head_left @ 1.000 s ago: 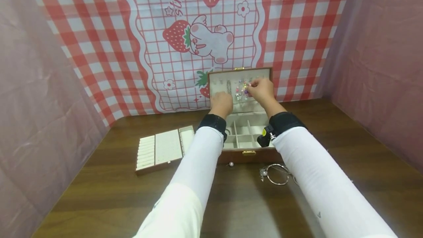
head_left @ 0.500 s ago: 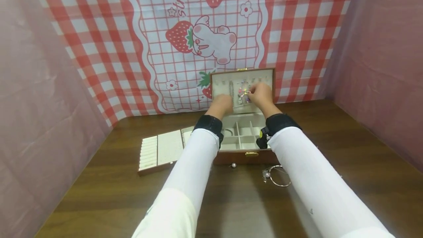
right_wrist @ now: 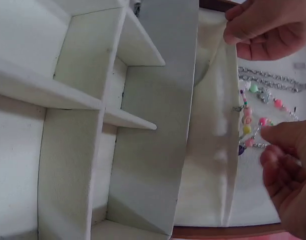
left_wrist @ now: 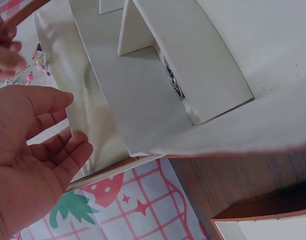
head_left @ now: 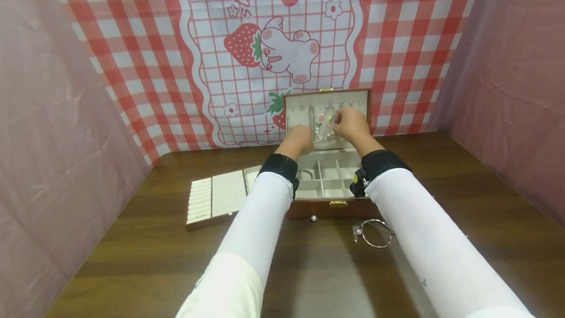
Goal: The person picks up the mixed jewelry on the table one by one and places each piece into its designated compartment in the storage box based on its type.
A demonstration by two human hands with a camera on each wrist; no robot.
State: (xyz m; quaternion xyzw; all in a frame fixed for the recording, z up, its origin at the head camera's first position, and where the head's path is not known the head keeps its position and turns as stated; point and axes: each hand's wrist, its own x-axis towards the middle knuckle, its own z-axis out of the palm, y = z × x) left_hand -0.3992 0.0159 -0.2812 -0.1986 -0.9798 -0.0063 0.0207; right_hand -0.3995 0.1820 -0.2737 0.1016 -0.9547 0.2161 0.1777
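Note:
In the head view a jewelry box (head_left: pixel 309 207) stands with its lid upright. My left hand (head_left: pixel 299 139) is at the lid's lower left; in the right wrist view its thumb and fingers pinch the edge of the cream fabric pocket (right_wrist: pixel 208 150), drawing it out from the lid. My right hand (right_wrist: pixel 293 165) is beside a colorful beaded necklace (right_wrist: pixel 247 120) hanging on the lid, its thumb tip right at a pink bead and its fingers loosely bent, apart from the thumb. A silver chain necklace (right_wrist: pixel 268 80) hangs between the two hands.
Left of the box lies a removable tray (head_left: pixel 227 195) with ring rolls. A bracelet (head_left: pixel 375 233) and a pearl piece (head_left: pixel 314 218) lie in front on the wooden table (head_left: pixel 132 259). A bangle (head_left: pixel 304 174) sits in a compartment. A checked cloth (head_left: pixel 397 38) hangs behind.
My right fingers, earlier holding the beads, have come away to the right, and the beaded necklace now hangs in a wider loop. My left hand has moved slightly down to the pocket edge.

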